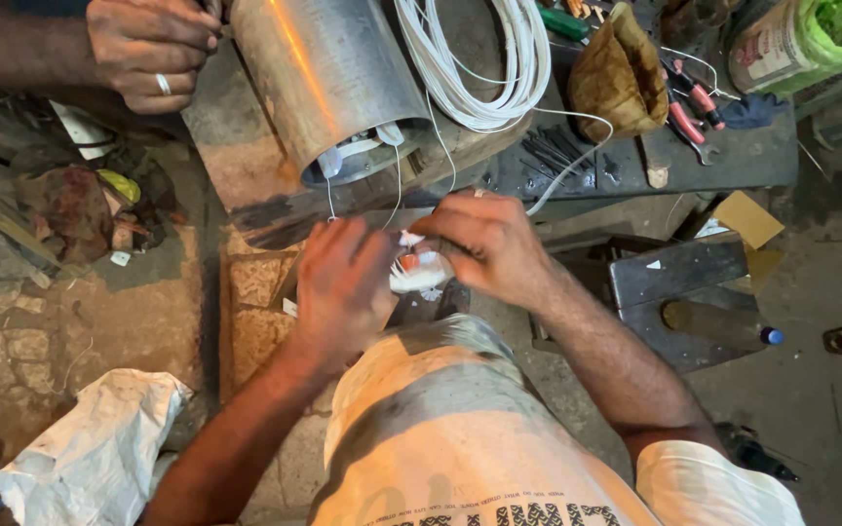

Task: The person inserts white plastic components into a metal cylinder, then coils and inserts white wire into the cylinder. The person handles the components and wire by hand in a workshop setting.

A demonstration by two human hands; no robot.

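Both hands joined over a small white-and-orange wire end.
We held our left hand (343,287) and right hand (484,244) knuckles-up, fingers pinched on the small white-and-orange wire end (411,261) below a grey metal cylinder (328,78).

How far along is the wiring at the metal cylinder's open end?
Already looks done: white leads hang out of the metal cylinder. In hand: left hand and right hand meet on a small white piece with an orange tip. Left: the white wire coil remains bundled on the bench; pliers lie untouched. Another person's hand steadies the cylinder.

Bare forearms, pale short-sleeved shirt (723,492), possibly smudged cream apron (440,429)
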